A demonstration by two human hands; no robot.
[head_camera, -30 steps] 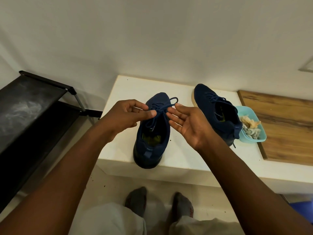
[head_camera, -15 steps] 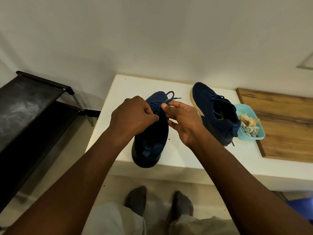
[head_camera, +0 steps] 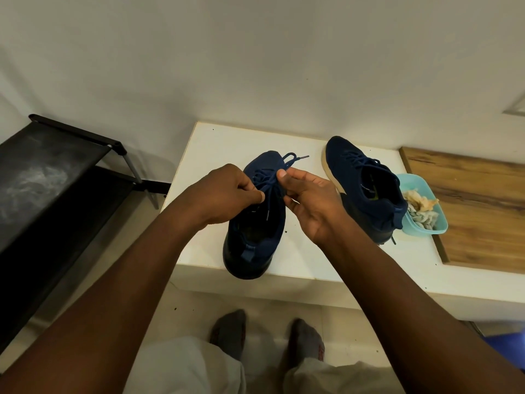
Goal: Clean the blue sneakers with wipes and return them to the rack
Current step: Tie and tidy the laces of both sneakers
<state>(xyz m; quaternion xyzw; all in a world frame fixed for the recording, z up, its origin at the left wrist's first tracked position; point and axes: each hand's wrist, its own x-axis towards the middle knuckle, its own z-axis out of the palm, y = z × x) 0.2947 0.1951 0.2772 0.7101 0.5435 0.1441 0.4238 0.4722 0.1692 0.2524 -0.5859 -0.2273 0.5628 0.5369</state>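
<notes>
White low bench (head_camera: 204, 155) set against a plain white wall (head_camera: 255, 52) on a pale tiled floor (head_camera: 193, 302); wooden board (head_camera: 477, 211) lying on its right part, turquoise plastic tub (head_camera: 413, 180) at the board's left edge.

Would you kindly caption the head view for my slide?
Left hand and right hand pinch the blue laces of the near navy knit sneaker on the white counter.
</notes>
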